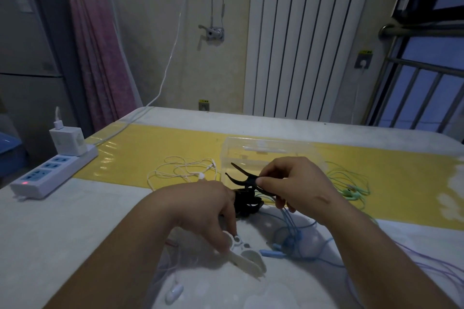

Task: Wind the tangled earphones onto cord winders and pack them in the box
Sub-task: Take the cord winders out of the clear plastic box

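right hand [296, 183]: black winder [247, 179] pinched between thumb and fingertips, frame centre.
left hand [213, 211]: fingers pressed on white winder [247, 256], worktop, not closed.
box [271, 155]: behind, empty.
risk: blue earphones [288, 241] crossed under black pile, likely dragged or snagged.

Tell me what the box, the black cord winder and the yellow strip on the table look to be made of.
The box: clear rigid plastic, probably; the yellow behind shows straight through its walls. The black cord winder in the right hand: likely moulded plastic, dull black, with thin curved prongs. The yellow strip: a glossy film or plastic sheet, judging by its rippled highlights; which one, I can't tell.
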Action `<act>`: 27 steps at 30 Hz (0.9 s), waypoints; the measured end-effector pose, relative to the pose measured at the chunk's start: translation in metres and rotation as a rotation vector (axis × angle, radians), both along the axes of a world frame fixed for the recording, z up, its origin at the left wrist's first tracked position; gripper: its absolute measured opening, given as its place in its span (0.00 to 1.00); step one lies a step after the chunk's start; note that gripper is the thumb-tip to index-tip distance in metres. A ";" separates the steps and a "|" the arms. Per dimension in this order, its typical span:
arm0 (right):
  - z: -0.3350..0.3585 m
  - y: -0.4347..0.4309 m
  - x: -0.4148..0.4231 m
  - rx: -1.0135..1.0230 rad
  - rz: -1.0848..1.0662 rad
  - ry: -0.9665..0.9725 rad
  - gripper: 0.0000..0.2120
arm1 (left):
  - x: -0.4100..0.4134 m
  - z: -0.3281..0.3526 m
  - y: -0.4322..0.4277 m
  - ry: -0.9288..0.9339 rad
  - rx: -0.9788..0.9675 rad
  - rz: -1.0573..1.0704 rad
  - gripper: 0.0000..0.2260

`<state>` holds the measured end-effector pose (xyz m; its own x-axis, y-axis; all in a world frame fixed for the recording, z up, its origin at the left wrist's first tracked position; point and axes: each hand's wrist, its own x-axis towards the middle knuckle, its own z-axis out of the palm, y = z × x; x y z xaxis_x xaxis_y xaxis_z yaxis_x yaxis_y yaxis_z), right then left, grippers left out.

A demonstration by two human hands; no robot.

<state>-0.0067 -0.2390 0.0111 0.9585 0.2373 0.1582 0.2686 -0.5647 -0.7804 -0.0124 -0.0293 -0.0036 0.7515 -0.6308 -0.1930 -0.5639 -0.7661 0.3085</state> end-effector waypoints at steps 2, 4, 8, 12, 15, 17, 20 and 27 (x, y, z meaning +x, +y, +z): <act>-0.002 0.000 0.000 0.024 0.001 0.008 0.05 | 0.001 0.000 0.000 0.001 -0.097 0.027 0.16; -0.003 0.000 0.001 0.066 -0.002 0.014 0.05 | 0.002 0.001 0.002 -0.017 -0.220 0.062 0.14; -0.001 0.000 0.003 0.289 -0.023 0.048 0.04 | 0.005 0.006 0.008 -0.055 -0.502 0.164 0.05; 0.004 -0.001 0.002 0.446 -0.002 0.081 0.02 | 0.009 0.005 0.007 -0.069 -0.709 0.315 0.10; 0.006 0.001 0.001 0.495 0.023 0.133 0.03 | 0.014 0.001 0.004 -0.123 -0.812 0.362 0.10; 0.006 0.003 0.000 0.535 0.041 0.160 0.04 | 0.017 0.001 0.001 -0.179 -0.872 0.382 0.11; 0.008 0.004 0.003 0.639 0.030 0.139 0.03 | 0.020 0.007 -0.007 -0.309 -0.919 0.435 0.10; 0.022 0.008 0.027 0.719 -0.118 -0.029 0.07 | 0.038 0.034 0.008 -0.262 -0.960 0.636 0.06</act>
<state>0.0200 -0.2311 0.0329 0.9642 -0.0393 0.2623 0.2643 0.0585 -0.9627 0.0259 -0.0215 0.0300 0.9292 0.0691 0.3632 -0.2961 -0.4491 0.8430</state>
